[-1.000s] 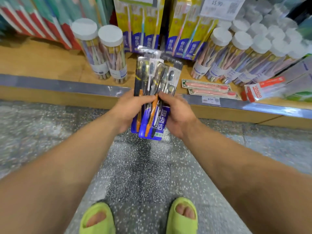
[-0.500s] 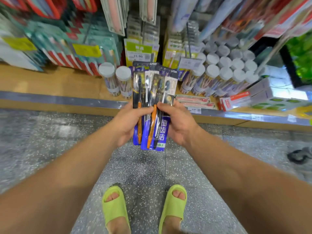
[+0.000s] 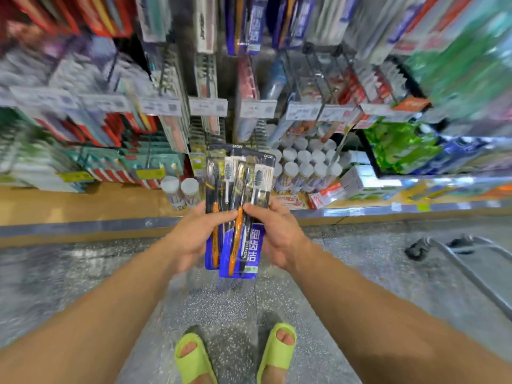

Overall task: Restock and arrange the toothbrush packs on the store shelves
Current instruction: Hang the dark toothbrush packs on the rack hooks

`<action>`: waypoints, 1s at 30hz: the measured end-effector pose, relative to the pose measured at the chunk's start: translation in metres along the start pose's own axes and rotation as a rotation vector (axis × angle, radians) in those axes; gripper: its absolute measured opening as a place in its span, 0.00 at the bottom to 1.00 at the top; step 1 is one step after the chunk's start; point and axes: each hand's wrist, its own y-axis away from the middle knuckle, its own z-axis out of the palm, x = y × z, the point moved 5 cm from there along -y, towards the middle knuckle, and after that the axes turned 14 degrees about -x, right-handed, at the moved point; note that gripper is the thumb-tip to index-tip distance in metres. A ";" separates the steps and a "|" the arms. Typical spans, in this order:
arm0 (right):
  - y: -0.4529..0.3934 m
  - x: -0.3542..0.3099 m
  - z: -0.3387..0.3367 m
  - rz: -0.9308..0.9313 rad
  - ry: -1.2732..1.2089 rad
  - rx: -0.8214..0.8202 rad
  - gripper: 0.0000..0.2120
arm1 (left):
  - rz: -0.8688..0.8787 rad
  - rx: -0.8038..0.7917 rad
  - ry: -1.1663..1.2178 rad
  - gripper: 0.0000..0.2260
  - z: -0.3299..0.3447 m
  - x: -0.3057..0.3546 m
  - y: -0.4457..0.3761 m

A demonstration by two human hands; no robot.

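At nine o'clock, a wooden shelf (image 3: 83, 202) is seen bare along its front, with blurred red and teal packets (image 3: 110, 167) stacked behind it. Two white-capped tubes (image 3: 180, 191) are stood upright on the shelf just left of centre. The left hand (image 3: 198, 235) is held at the centre, its fingers curled behind the packs (image 3: 238, 212) and its thumb pressed across their front, so the stack is pinched from its left edge. The packs are held upright and fanned slightly, above the floor and in front of the shelf edge, touching neither; dark bristle heads are shown at twelve o'clock of the grip, while orange handles and blue card are extended below it toward six o'clock. Both thumbs are laid at about mid-height of the stack, their tips nearly met. The right hand (image 3: 277, 236) is closed on the right edge in the same manner, thumb in front and fingers behind. Beyond it, at one o'clock, a cluster of white-capped jars (image 3: 307, 164) is stood on the shelf, and blurred hanging packets (image 3: 249, 23) are seen at twelve. Green slippers (image 3: 235, 353) are seen at six o'clock on the speckled floor (image 3: 83, 273). A grey metal frame (image 3: 471, 270) is lain at three o'clock.
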 end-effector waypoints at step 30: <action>0.320 -0.216 0.149 -0.384 0.183 -0.273 0.09 | 0.433 0.034 -0.232 0.14 0.221 0.223 0.268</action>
